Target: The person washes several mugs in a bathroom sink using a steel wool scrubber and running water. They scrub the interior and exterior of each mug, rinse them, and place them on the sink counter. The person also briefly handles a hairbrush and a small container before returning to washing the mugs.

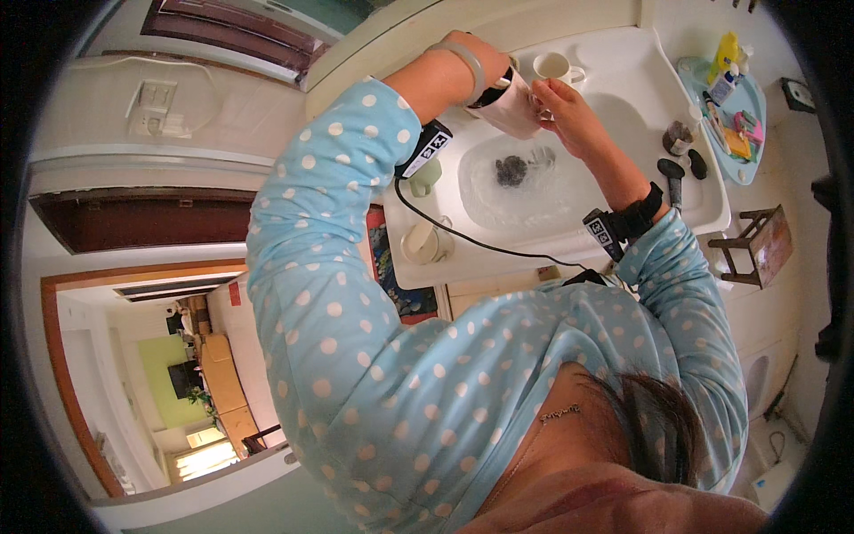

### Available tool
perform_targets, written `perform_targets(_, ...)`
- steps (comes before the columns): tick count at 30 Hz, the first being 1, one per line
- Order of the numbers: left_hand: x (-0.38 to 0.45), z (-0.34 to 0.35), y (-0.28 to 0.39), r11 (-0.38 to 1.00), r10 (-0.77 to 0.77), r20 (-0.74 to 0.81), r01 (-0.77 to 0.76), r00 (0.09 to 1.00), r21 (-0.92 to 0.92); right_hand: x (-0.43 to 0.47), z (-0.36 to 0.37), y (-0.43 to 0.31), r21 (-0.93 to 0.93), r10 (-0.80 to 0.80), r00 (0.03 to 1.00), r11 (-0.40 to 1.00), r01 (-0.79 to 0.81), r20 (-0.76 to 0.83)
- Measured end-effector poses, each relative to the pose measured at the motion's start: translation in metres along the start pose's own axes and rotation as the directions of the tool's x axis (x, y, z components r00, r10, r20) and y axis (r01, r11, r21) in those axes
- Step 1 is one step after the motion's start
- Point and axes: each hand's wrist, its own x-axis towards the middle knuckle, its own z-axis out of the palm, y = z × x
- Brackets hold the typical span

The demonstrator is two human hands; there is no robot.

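Over the white washbasin (600, 243), my right hand (567, 120) pinches the handle side of a pale pink mug (510, 110), which is tilted on its side. At the mug's dark-looking end is my left hand (477, 63), bent at the wrist, with a pale bracelet. Its fingers are mostly hidden, so I cannot tell how they grip. Below the mug, clear water fills the bowl, and a dark round thing (512, 171) lies in it near the drain. A cream mug (554, 67) stands on the basin's far ledge, just beyond my right hand.
A green cup (425, 179) and a pale cup (421, 242) stand on the left ledge. On the right ledge are a black-headed brush (671, 169) and a dark scrubber (677, 137). A blue shelf (750, 170) holds bottles. A wooden stool (764, 247) stands right; a cable (480, 247) crosses the basin.
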Motion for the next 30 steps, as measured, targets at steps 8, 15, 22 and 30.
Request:
perform_targets(8,0.006,-0.009,0.003,0.946,0.249,0.067,-0.257,0.966,0.196,-0.004,-0.007,0.005,0.117,-0.031,0.999,0.993,0.026,0.041)
perform_targets(15,-0.032,-0.030,-0.055,0.908,0.180,-0.671,-0.384,0.719,-0.167,-0.003,-0.006,0.000,0.160,-0.048,0.998,0.986,0.039,0.051)
perform_targets(22,-0.105,0.030,-0.082,0.898,-0.363,-0.646,0.068,0.672,-0.434,0.006,0.011,-0.054,0.162,-0.113,0.990,0.982,0.099,0.083)
perform_targets(30,-0.149,0.092,-0.074,0.750,-0.587,-0.515,0.181,0.625,-0.635,0.078,0.040,-0.100,0.183,-0.363,0.931,0.918,0.353,0.026)
